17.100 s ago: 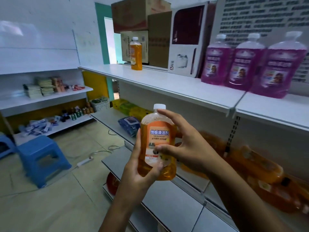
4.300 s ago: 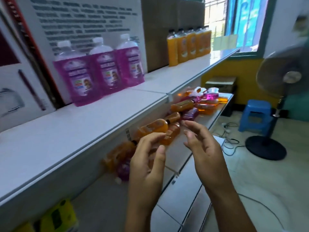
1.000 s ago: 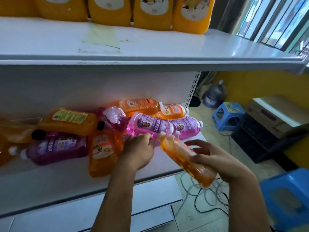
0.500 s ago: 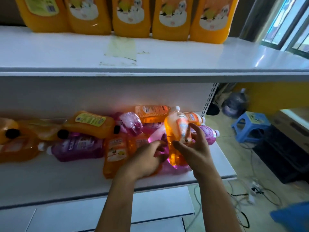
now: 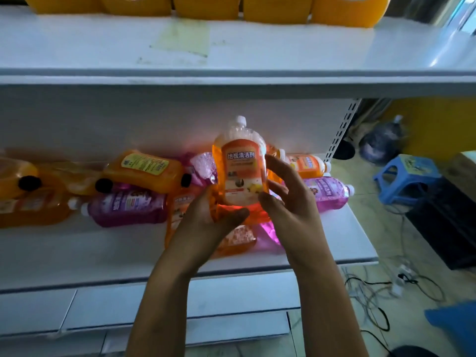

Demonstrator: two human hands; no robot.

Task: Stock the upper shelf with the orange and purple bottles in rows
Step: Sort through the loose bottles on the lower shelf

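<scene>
both hands (image 5: 257, 210) hold 1 orange bottle (image 5: 240, 173) upright | upper shelf (image 5: 231, 47): 5 orange bottles (image 5: 278, 7)

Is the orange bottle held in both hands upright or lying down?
Upright: the orange bottle has its white cap on top, its label reads level, and the left hand and right hand hold it.

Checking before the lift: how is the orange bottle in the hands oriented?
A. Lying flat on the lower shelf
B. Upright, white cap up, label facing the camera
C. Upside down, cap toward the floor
B: the orange bottle stands cap-up between the left hand and right hand, label facing the camera.
</scene>
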